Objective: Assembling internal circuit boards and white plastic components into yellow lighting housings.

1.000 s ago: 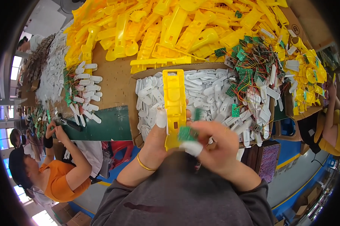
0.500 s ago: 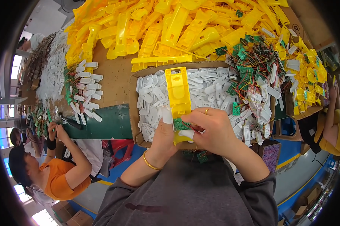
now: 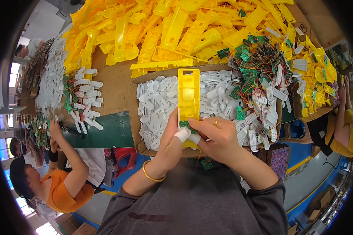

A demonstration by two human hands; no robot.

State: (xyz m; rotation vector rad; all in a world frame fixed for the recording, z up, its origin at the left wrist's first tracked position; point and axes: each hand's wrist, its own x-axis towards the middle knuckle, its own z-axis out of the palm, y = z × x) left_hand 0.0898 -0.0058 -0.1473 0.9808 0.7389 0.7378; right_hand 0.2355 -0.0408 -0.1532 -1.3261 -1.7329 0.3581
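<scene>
A long yellow plastic housing (image 3: pixel 189 92) stands lengthwise away from me, its hollow ribbed side up, over a carton of white plastic pieces. My left hand (image 3: pixel 169 141) grips its near left edge, the white-covered thumb pressed at the lower end. At that end a small green circuit board (image 3: pixel 184 124) lies in the housing, partly covered by my fingers. My right hand (image 3: pixel 217 139), with a ring on one finger, pinches at the board and the housing's right edge. Another green board (image 3: pixel 207 163) hangs below my hands near my shirt.
The cardboard carton (image 3: pixel 134 113) holds many flat white pieces (image 3: pixel 155 98). Wired green boards (image 3: pixel 249 74) heap over its right side. Yellow housings (image 3: pixel 176 29) pile up behind. A person in an orange top (image 3: pixel 66 188) works at left; another person's arm (image 3: pixel 343 129) is at far right.
The housing has turned a little more upright and shifted slightly right. My left thumb has come down from the housing's side to its lower end, by the board.
</scene>
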